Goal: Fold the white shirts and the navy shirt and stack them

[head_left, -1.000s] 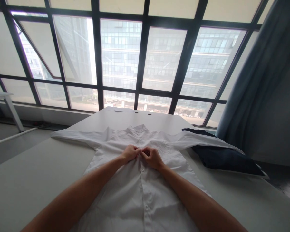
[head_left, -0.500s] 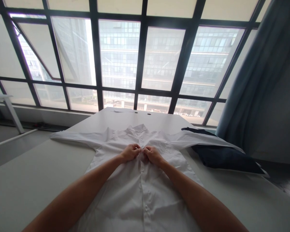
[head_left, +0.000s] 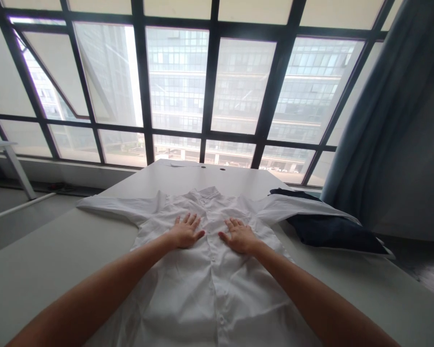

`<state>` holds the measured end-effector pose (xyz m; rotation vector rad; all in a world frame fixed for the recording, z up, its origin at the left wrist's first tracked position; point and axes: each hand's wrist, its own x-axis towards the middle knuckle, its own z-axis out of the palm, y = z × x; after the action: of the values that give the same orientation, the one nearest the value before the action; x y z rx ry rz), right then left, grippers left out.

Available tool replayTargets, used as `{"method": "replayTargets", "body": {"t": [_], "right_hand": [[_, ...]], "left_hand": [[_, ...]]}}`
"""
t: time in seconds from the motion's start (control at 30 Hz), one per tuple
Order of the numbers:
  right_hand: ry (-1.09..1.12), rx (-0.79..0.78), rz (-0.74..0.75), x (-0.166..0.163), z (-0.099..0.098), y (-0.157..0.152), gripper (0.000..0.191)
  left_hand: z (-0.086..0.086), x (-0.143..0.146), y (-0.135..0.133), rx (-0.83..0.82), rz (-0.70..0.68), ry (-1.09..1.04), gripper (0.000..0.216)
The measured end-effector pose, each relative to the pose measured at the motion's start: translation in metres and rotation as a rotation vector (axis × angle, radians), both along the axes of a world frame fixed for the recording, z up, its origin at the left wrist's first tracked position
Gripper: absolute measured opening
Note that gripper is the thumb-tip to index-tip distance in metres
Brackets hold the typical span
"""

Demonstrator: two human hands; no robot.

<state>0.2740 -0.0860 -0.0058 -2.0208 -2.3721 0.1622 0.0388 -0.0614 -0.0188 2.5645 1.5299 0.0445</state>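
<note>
A white button-up shirt (head_left: 181,294) lies front side up, its collar toward the window and its sleeves spread to both sides. Flat on the left half of its chest rests my left hand (head_left: 186,231), fingers spread. My right hand (head_left: 240,236) is likewise open, palm down on the other half. The button placket runs between the two hands, with buttons visible below them. Both hands press on the fabric without gripping it.
The shirt is on a white table (head_left: 39,270). Dark navy folded cloth (head_left: 332,233) lies at the right, partly under the shirt's sleeve. A blue curtain (head_left: 369,111) hangs at the right, and a large framed window stands behind. Another white table (head_left: 16,166) is at far left.
Both hands have let go of the placket, where their fingers were pinched together. They have moved apart and now lie flat on the shirt's chest.
</note>
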Motion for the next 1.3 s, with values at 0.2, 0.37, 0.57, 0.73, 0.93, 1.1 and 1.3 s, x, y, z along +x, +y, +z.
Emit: {"method": "replayTargets", "body": {"t": [0.2, 0.37, 0.57, 0.73, 0.93, 1.1, 1.3], "right_hand": [[-0.108, -0.077, 0.101, 0.0, 0.043, -0.011, 0.061], [0.015, 0.195, 0.006, -0.004, 0.04, 0.044, 0.03], [0.115, 0.298, 0.089, -0.017, 0.022, 0.112, 0.032], [0.077, 0.269, 0.11, -0.024, 0.012, 0.149, 0.048], [0.095, 0.182, 0.11, -0.022, 0.009, 0.169, 0.077], [0.061, 0.295, 0.062, -0.011, 0.021, 0.148, 0.032], [0.072, 0.414, 0.019, 0.005, 0.032, 0.103, 0.029]], "left_hand": [[0.015, -0.016, -0.017, 0.058, -0.155, -0.012, 0.053], [0.029, -0.005, 0.038, 0.223, 0.013, -0.147, 0.036], [0.021, 0.007, 0.123, 0.372, 0.067, -0.204, 0.048], [0.019, 0.012, 0.166, 0.265, -0.036, -0.061, 0.071], [0.029, 0.016, 0.177, 0.258, -0.082, 0.084, 0.064], [0.031, 0.002, 0.155, 0.498, -0.08, -0.074, 0.023], [0.02, -0.018, 0.117, 0.638, 0.062, -0.353, 0.015]]}}
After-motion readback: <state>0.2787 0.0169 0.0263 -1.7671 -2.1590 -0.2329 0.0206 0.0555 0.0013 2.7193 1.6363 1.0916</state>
